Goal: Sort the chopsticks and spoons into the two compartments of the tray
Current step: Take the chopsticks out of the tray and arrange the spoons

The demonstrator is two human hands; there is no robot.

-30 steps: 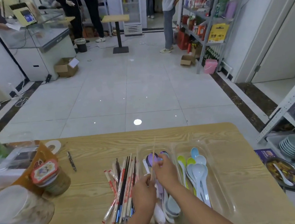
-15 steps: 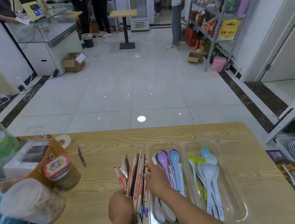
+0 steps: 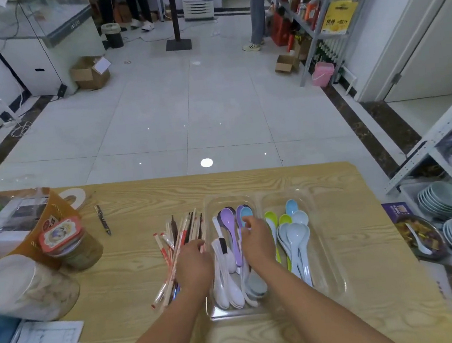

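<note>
Spoons [image 3: 297, 238] sit in both compartments of the clear tray [image 3: 338, 285], which lies on the wooden table [image 3: 249, 185]; a purple spoon [image 3: 228, 218], a blue spoon [image 3: 247, 212] and a stack of white spoons [image 3: 224, 290] crowd the left compartment; green spoons [image 3: 271, 217] and pale blue ones lie in the right. The chopsticks [image 3: 182, 232], some in paper sleeves, lie in a loose fan on the table just beside the tray's left wall; none is inside it.

Your left hand [image 3: 195, 266] lies knuckles-up over the near part of that fan, fingers curved down onto the sticks; whether they close round any I cannot tell, since the palm side is hidden. Your right hand [image 3: 257, 242] is over the left compartment with its fingers bent at the blue spoon's bowl; it looks like a pinch, but the contact is covered, so I cannot tell.

As I read it, the left compartment must be cleared of spoons before the chopsticks have a home; that is where trouble may come. The spoons lie nested and overlapping; lift one by its bowl and a neighbour may ride up with it, then drop onto the table or across the divider. The tray looks thin and light; a sideways tug may slide it into the chopsticks and scatter them. The sticks are loose and unbundled; press or sweep them while your eyes are on the other hand and some may roll away; drop them in too early and the two kinds end up mixed.
</note>
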